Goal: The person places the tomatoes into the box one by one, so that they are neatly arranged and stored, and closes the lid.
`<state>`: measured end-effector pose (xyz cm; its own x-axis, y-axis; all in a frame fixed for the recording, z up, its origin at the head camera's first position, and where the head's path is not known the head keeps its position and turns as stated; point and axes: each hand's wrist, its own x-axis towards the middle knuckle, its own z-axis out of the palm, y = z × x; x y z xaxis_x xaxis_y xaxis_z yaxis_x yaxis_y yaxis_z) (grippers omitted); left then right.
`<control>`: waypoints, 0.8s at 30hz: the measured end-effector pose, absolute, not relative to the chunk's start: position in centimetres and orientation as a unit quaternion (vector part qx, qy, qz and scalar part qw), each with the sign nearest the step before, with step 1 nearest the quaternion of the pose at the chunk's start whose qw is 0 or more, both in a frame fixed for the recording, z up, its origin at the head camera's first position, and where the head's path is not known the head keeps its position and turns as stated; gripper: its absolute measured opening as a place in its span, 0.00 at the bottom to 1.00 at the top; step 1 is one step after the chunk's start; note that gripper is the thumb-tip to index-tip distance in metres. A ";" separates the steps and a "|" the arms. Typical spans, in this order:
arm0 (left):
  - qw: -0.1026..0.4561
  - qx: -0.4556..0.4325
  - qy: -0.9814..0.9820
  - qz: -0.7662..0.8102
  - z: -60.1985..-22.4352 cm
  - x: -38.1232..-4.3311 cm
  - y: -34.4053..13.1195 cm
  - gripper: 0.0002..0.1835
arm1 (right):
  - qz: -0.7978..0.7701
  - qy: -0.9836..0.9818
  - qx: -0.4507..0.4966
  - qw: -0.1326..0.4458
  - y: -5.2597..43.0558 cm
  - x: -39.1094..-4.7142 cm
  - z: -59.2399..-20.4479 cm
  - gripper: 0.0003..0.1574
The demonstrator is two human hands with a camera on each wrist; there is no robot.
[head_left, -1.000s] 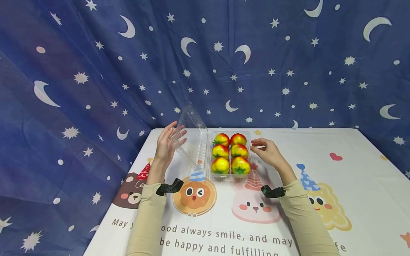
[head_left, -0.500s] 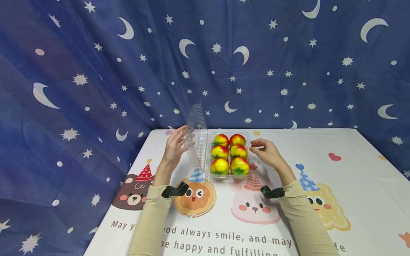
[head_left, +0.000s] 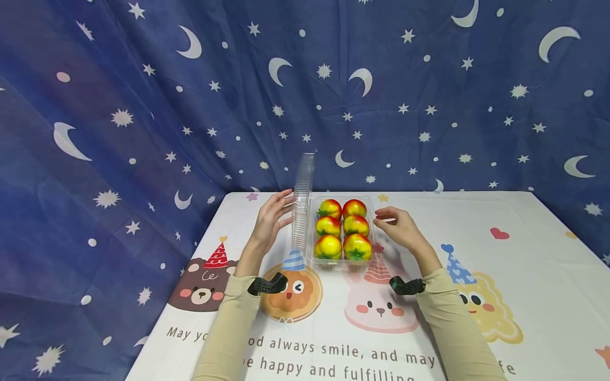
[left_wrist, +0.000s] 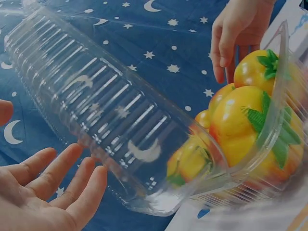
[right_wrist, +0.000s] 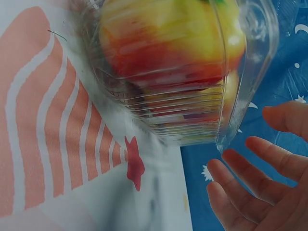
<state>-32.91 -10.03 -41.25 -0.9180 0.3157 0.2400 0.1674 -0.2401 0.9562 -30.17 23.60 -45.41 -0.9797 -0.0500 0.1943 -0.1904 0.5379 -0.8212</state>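
A clear plastic clamshell box (head_left: pixel 340 262) sits on the table, filled with several yellow-and-red artificial fruits (head_left: pixel 329 246) with green leafy tops, set in two columns. Its ribbed lid (head_left: pixel 303 206) stands nearly upright along the left side. My left hand (head_left: pixel 270 222) is at the lid's outer face, fingers extended against it; the left wrist view shows the fingertips (left_wrist: pixel 98 175) right by the ribs. On the box's other side is my right hand (head_left: pixel 399 226), fingers loosely bent near the rim. From the right wrist, nothing shows within that hand (right_wrist: pixel 262 187).
A white tablecloth (head_left: pixel 534 254) with cartoon figures and printed lettering covers the table. Behind it and to the left hangs a blue curtain (head_left: pixel 200 116) with moons and stars. Dark bands (head_left: pixel 406 286) sit on both wrists.
The lid has swung up from a leftward lean to nearly upright. My left hand has moved right along with it. My right hand has stayed beside the box.
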 end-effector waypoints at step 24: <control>0.070 0.236 0.628 0.739 -41.6 -32.7 -9.5 0.26 | 0.478 -0.873 0.062 0.070 23.7 -30.1 -45.2 0.24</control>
<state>-32.72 -9.52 -41.55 -0.8794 0.3985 0.2607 0.1928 -0.2027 0.9601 -30.08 23.73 -45.21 -0.9827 -0.0413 0.1807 -0.1745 0.5354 -0.8264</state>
